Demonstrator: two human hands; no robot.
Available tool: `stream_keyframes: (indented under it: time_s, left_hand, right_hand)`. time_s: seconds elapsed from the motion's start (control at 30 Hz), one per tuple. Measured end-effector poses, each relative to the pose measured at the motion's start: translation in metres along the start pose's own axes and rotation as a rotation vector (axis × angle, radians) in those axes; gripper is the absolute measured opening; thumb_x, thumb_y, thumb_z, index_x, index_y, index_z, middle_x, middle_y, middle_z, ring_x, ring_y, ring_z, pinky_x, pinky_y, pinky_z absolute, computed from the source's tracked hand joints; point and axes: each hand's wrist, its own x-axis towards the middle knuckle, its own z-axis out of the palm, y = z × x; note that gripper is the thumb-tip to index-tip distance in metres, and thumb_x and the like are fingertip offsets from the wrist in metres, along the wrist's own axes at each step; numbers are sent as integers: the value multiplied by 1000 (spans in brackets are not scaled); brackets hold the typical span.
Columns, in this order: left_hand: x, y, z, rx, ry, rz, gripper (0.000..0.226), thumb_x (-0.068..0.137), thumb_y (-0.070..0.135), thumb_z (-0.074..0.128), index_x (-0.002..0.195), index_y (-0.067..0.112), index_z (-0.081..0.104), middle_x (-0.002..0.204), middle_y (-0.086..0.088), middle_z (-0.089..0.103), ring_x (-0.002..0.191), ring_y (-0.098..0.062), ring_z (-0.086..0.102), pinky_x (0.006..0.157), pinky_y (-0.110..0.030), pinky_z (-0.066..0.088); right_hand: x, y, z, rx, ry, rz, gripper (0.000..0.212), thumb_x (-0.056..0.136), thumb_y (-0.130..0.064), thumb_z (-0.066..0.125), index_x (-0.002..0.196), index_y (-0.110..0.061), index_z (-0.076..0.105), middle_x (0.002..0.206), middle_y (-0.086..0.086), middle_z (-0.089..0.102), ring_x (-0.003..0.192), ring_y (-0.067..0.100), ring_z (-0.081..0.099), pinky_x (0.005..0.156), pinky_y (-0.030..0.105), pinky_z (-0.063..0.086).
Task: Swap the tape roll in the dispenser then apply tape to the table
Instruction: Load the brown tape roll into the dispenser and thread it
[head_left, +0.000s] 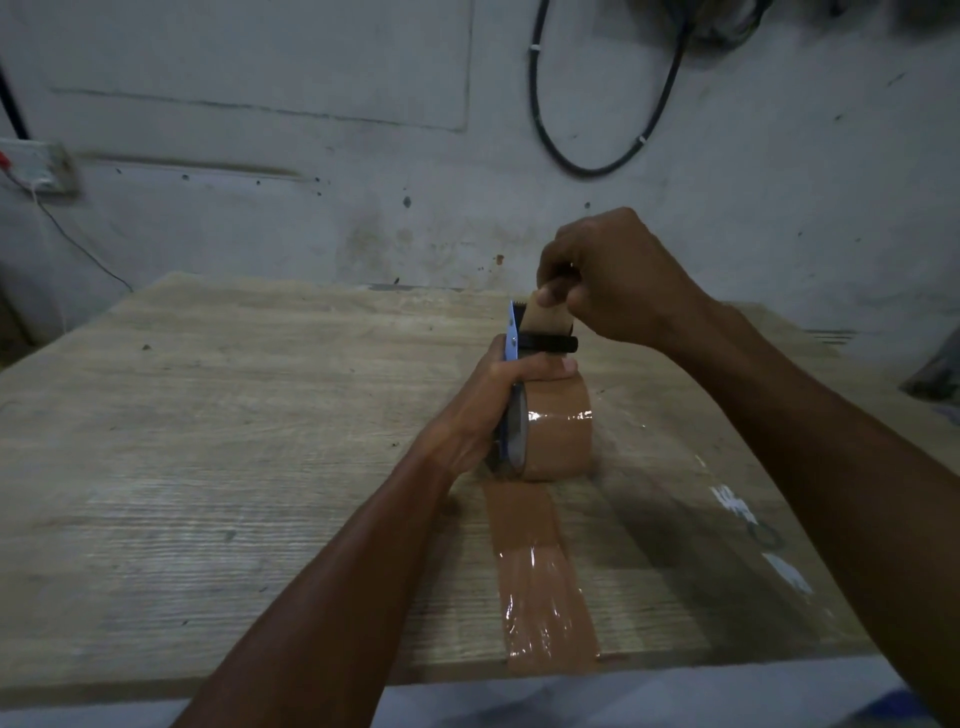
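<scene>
Roll: I see a glossy brown packing-tape roll (558, 434) in a blue-framed dispenser (511, 332).
Left hand (485, 410): wrapped around the dispenser.
Right hand (605, 275): pinching the tape end.
Table: wood-grain tabletop (234, 441), brown tape strip (540, 577) stuck near the roll.

Brown tape roll (558, 436) in blue dispenser (511, 332), upright on table (208, 415).

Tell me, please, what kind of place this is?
Probably a workshop or storeroom: a rough wooden table, a stained bare wall with a hanging black cable, and a surface-mounted socket.
</scene>
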Motion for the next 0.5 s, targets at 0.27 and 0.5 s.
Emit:
stream_keyframes:
  time_s: [0.27,0.5]
  left_hand:
    - [5,-1,0,49,32,60,72,70,30,79,133,18,48,110,-9,67,87,-22,71,74,-34,57]
    - [4,-2,0,-8,35,67,68,66,30,82,126,15,54,98,-4,69,82,-20,70,72,-35,55]
  right_hand:
    - [-6,-10,-14,-138,-42,-25,8,84,-22,74,87,-16,78,82,0,74,74,16,67,71,36,55]
    - [-33,-7,-24,93,234,53,11,89,-21,71,93,-13,76,81,-11,65,64,-7,54,67,20,51]
